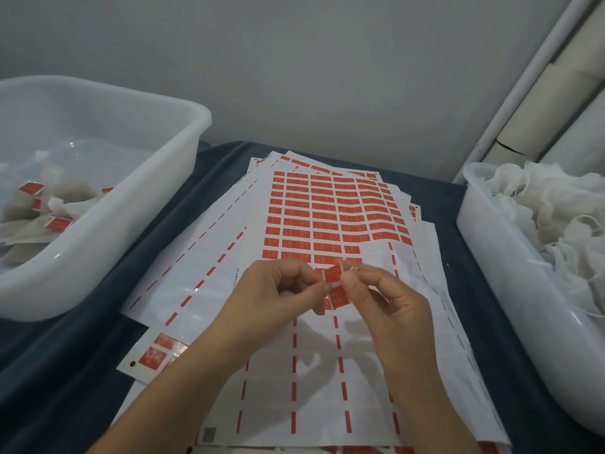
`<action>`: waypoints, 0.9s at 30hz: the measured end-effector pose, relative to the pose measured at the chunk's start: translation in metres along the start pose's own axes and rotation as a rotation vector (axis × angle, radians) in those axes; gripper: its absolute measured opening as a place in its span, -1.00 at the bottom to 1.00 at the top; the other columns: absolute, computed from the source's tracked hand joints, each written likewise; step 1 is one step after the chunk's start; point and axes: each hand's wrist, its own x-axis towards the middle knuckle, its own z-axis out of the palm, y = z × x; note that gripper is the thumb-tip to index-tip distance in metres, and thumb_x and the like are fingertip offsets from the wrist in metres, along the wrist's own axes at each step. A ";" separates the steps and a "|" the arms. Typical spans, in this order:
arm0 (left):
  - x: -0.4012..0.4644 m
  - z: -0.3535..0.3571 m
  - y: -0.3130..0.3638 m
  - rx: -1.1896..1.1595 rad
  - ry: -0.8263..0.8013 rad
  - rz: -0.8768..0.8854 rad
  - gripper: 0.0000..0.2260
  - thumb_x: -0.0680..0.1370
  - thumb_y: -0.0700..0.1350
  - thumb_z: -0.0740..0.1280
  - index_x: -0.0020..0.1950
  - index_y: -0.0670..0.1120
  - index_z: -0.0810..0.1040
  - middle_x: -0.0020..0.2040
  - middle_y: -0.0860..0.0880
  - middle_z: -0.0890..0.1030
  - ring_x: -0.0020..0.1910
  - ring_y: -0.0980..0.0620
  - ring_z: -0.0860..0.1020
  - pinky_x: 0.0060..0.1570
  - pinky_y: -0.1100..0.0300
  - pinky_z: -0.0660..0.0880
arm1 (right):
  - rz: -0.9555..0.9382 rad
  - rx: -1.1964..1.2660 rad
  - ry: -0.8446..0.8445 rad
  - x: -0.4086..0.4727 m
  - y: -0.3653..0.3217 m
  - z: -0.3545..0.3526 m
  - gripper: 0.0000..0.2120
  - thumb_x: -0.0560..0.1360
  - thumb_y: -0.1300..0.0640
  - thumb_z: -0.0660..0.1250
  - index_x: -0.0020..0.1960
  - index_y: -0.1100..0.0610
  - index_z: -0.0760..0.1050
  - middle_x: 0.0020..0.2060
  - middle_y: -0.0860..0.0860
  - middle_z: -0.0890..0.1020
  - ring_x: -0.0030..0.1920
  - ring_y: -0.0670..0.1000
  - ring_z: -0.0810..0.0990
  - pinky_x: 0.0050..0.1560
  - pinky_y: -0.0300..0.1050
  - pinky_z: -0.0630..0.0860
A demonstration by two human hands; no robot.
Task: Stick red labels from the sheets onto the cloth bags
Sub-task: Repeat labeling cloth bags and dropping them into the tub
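Hands are meeting just above the top label sheet point(327, 224), which is lying on a pile of sheets in the middle of the dark-covered tabletop point(451, 204). The left hand point(278, 290) is pinching the left edge of a single red label point(333, 276) between thumb and forefinger, and the right hand point(386, 299) is pinching its right edge, so each grip is narrow and closed on that label, with a bit of pale cloth showing at the right fingertips. The label is hanging over the near end of the sheet's remaining red rows; nearer the person than that, the sheet is showing only bare backing with red dashed lines. Left of the sheet pile, a white plastic tub point(183, 152) is holding cloth bags point(65, 204) already carrying red labels. Right of the pile, a second white tub point(481, 244) is holding a heap of unlabelled white cloth bags point(556, 204).
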 end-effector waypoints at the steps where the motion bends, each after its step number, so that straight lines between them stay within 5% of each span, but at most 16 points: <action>1: 0.000 0.000 0.000 -0.025 0.003 -0.013 -0.85 0.44 -0.07 0.40 -0.34 0.07 0.58 -0.40 0.19 0.61 -0.31 0.27 0.59 -0.20 0.35 0.41 | 0.005 0.022 0.018 0.000 -0.001 0.002 -0.88 0.35 -0.10 0.30 -0.14 -0.17 0.57 -0.06 -0.41 0.60 0.00 -0.37 0.54 -0.17 -0.58 0.41; 6: -0.003 -0.005 0.003 -0.198 -0.018 -0.137 -0.87 0.28 0.06 0.40 -0.38 0.03 0.65 -0.33 0.12 0.66 -0.29 0.24 0.60 -0.16 0.27 0.43 | 0.101 0.098 0.113 0.006 -0.006 -0.003 -0.56 0.36 -0.29 0.30 0.20 -0.35 0.30 0.02 -0.49 0.51 -0.01 -0.33 0.58 -0.27 -0.45 0.50; 13: -0.005 -0.003 0.006 -0.252 -0.007 -0.156 -0.86 0.20 0.10 0.35 -0.41 0.09 0.64 -0.38 0.12 0.63 -0.35 0.26 0.59 -0.17 0.28 0.42 | 0.229 0.110 -0.086 0.005 -0.004 -0.001 -0.62 0.21 -0.21 0.29 -0.06 -0.07 0.57 -0.16 -0.31 0.65 -0.12 -0.23 0.64 -0.27 -0.47 0.49; 21: -0.004 -0.001 0.002 -0.138 -0.013 -0.109 -0.88 0.41 -0.06 0.39 -0.34 0.01 0.59 -0.39 0.15 0.62 -0.29 0.27 0.58 -0.17 0.32 0.41 | 0.196 0.084 -0.073 0.005 0.000 -0.005 -0.75 0.25 -0.11 0.33 -0.15 -0.02 0.58 -0.22 -0.23 0.67 -0.13 -0.20 0.64 -0.24 -0.50 0.48; 27: -0.006 0.004 0.006 -0.118 0.042 -0.081 -0.88 0.23 0.12 0.35 -0.30 0.16 0.61 -0.34 0.21 0.64 -0.33 0.28 0.57 -0.32 0.40 0.41 | 0.144 -0.012 0.020 0.004 0.000 -0.004 -0.79 0.26 -0.16 0.28 -0.20 -0.08 0.54 -0.26 -0.31 0.63 -0.05 -0.37 0.52 -0.24 -0.64 0.35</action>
